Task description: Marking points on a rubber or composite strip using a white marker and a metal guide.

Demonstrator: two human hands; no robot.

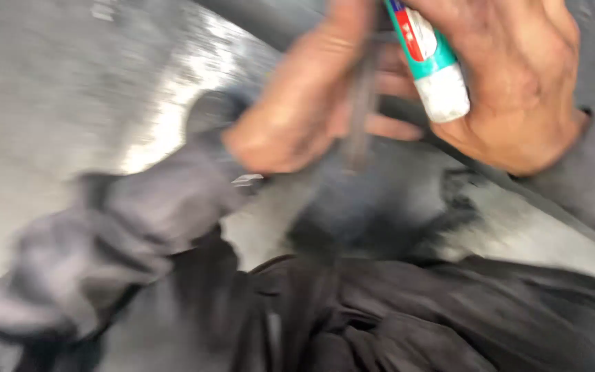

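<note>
- We look down at our two hands, close together at the top of a badly motion-blurred view from the head camera.
- Our right hand (518,89) is closed around a small tube (430,58), gripping it about the upper body; the white capped end points down and left, clear of the palm.
- The tube sits at top centre-right, tilted, its lower end just beside the fingers of the other hand.
- Its wrapper is teal, with a red patch and a sliver of blue near the top edge of the view; the end is plain white. The print is too smeared to make out.
- We judge the tube light, with a soft, squeezable body and a firmer white end. It looks best taken round the middle of the body, where the fingers already sit, and without much pressure; the smooth wrapper may be a little slick.
- Our left hand (297,117) is curled, fingers narrow, around a thin dark upright piece (361,110), perhaps a rod or strip; the blur hides what it is and how firmly it is held.
- Both wrists wear grey sleeves (139,220), and dark clothing (414,317) fills the lower part of the view.
- Beneath the hands lies a dark rounded mass (380,207) on a pale grey ground (56,103) with a bright sheen on it; we cannot say what either is.
</note>
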